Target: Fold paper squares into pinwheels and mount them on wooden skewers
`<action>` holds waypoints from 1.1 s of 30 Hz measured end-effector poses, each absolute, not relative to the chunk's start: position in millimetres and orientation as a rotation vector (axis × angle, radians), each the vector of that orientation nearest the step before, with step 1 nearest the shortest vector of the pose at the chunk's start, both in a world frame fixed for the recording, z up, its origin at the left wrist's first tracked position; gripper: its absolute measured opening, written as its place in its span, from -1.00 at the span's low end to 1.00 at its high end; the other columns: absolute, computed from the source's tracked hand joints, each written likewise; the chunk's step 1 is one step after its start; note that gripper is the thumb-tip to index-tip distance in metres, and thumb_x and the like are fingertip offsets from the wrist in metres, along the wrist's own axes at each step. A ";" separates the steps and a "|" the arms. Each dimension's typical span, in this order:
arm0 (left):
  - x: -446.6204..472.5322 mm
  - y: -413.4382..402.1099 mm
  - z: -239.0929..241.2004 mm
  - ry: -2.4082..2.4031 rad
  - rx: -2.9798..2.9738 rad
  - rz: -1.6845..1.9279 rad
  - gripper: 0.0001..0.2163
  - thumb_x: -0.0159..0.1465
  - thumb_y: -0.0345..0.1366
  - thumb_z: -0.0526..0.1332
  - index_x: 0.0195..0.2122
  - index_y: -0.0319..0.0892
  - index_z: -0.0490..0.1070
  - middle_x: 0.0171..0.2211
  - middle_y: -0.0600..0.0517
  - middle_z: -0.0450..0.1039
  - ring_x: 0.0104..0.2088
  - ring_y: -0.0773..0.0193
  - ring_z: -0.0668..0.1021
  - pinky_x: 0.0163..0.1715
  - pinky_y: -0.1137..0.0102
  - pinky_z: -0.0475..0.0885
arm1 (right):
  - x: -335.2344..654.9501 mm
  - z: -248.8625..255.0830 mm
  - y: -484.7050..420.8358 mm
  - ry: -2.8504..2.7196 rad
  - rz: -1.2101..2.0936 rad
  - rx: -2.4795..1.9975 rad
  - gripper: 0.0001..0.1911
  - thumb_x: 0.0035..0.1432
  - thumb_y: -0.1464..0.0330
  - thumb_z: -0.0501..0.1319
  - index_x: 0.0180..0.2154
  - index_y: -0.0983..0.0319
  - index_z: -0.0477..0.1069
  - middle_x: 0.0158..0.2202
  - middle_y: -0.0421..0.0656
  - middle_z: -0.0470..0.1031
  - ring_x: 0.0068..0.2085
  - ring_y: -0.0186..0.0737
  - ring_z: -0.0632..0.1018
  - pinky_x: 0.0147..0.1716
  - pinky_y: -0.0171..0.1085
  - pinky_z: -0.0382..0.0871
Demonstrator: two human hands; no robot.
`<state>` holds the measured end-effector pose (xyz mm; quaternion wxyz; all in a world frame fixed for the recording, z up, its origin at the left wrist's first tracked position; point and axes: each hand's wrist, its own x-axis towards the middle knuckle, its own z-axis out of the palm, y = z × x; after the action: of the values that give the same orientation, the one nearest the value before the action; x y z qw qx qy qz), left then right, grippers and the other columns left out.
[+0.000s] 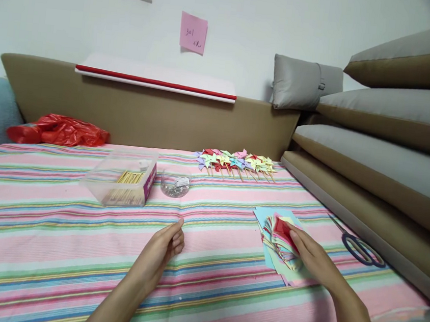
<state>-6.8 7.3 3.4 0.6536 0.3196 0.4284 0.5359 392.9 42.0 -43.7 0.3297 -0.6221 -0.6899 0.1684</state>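
My right hand [311, 253] is at a fanned stack of coloured paper pieces [280, 252]. Its straight fingers lie along a red paper piece [282, 228] on top and appear to grip its edge; the thumb is hidden. Larger light-blue sheets [261, 216] lie beneath the stack. My left hand [166, 243] is held over the striped cloth with its fingers curled in, and nothing shows in it. Farther off, a round clear container [174, 190] holds small shiny pieces. Beside it, a clear plastic box [107, 196] contains thin wooden sticks [130, 178].
Several paper pinwheels [238, 162] on sticks lie at the back. Dark-handled scissors [359, 248] rest at the right, by stacked cushions [375, 167]. A red plastic bag [68, 131] is at the back left. Striped cloth [56, 247] covers the surface.
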 end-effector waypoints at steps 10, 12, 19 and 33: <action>5.2 8.7 -1.7 0.983 0.753 1.181 -0.56 0.13 -0.04 0.38 -0.58 -0.10 0.12 -0.57 0.18 0.06 -0.55 0.36 0.12 -0.53 0.43 0.16 | 383.0 -47.2 49.0 -1.860 0.043 -1.787 -0.58 0.27 0.21 0.07 0.10 0.08 0.47 0.07 -0.09 0.58 0.05 0.10 0.59 -0.01 0.02 0.48; 5.6 8.5 -3.0 0.981 0.761 1.177 -0.56 0.14 -0.04 0.37 -0.57 -0.10 0.11 -0.57 0.18 0.05 -0.55 0.36 0.12 -0.53 0.44 0.15 | 378.1 -43.8 49.2 -1.868 0.000 -1.807 -0.60 0.29 0.20 0.05 0.06 0.07 0.50 0.08 -0.12 0.58 0.05 0.10 0.58 -0.05 -0.01 0.48; 3.2 6.9 -2.8 0.998 0.774 1.165 -0.56 0.16 -0.04 0.36 -0.56 -0.10 0.10 -0.56 0.18 0.03 -0.54 0.36 0.09 -0.53 0.44 0.14 | 373.5 -35.0 47.7 -1.799 -0.154 -1.952 -0.62 0.37 0.25 -0.03 -0.02 0.11 0.51 -0.08 -0.05 0.65 -0.18 0.05 0.64 -0.36 -0.17 0.34; 5.3 6.2 -1.5 1.007 0.785 1.157 -0.53 0.15 0.06 0.33 -0.55 -0.10 0.10 -0.55 0.18 0.03 -0.53 0.37 0.10 -0.52 0.43 0.13 | 384.2 -46.5 50.2 -1.831 -0.167 -1.972 -0.59 0.29 0.19 0.07 0.06 0.19 0.49 -0.09 -0.07 0.66 -0.14 0.00 0.64 -0.27 -0.21 0.38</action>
<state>5.3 6.2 -1.5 0.6511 0.3458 0.4434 0.5097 384.2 50.2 -46.5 0.2209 -0.7132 -0.6625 -0.0605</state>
